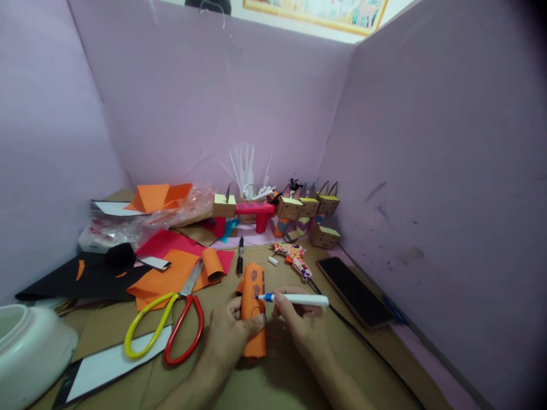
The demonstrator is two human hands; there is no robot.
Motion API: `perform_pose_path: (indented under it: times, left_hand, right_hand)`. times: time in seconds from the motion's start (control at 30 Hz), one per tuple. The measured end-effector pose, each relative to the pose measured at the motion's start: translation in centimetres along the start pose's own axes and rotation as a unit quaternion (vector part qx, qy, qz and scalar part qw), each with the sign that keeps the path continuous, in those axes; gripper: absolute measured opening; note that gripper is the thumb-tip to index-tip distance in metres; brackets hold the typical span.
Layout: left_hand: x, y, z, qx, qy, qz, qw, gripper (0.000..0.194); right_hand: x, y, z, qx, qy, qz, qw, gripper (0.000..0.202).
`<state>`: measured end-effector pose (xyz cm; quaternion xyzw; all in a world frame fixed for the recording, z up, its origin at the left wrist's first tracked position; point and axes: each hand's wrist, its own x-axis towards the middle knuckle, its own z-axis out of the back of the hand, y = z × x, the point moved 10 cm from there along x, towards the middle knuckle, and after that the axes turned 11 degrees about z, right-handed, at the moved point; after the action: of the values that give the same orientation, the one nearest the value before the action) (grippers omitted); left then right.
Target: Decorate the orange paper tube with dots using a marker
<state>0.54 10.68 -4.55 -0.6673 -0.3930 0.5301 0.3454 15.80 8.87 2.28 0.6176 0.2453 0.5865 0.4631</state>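
An orange paper tube (pixel 252 347) stands out in the middle, with dark spots along its upper face and a drawn outline lower down. My left hand (pixel 228 330) grips it from the left, thumb lying across its front. In my right hand (pixel 303 324) is a white marker (pixel 305 299), held nearly level. Its blue tip end meets the tube's right side by the spots. A small white cap (pixel 272 261) lies just beyond. Scissors (pixel 187 290) with one yellow and one red handle rest left of my left hand, beside a short orange roll (pixel 212 265).
A black marker (pixel 240 255), a patterned glue gun (pixel 294 259) with a black cord and a phone (pixel 354 290) lie around the tube. Cardboard animal figures (pixel 290 208) stand at the back. Orange sheets (pixel 164 273) and a white pot (pixel 51 347) are at left. Purple walls enclose the sides.
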Motion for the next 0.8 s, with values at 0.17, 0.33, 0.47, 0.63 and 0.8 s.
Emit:
perform_pose_path:
  times: [0.17,0.33,0.47,0.63,0.8]
  left_hand:
    - [-0.6,-0.3,-0.2,-0.002,0.004,0.016,1.000,0.036]
    - [-1.2,-0.9,-0.4,0.004,0.002,0.011,1.000,0.032]
    - [-1.3,-1.0,-0.4,0.011,0.002,0.008,1.000,0.032]
    - [-1.2,-1.0,-0.8,0.004,0.024,0.004,1.000,0.032]
    - [-1.1,-0.9,-0.5,0.012,0.007,0.009,1.000,0.032]
  right_hand:
    - [0.1,0.2,0.0,-0.008,0.005,0.004,1.000,0.026]
    - [0.0,0.0,0.0,0.008,-0.003,0.005,1.000,0.026]
    - [0.0,0.1,0.1,0.018,-0.011,0.006,1.000,0.025]
    - [-0.1,0.2,-0.3,0.025,0.004,0.005,1.000,0.026]
    - [-0.1,0.1,-0.5,0.039,0.007,0.013,0.999,0.023]
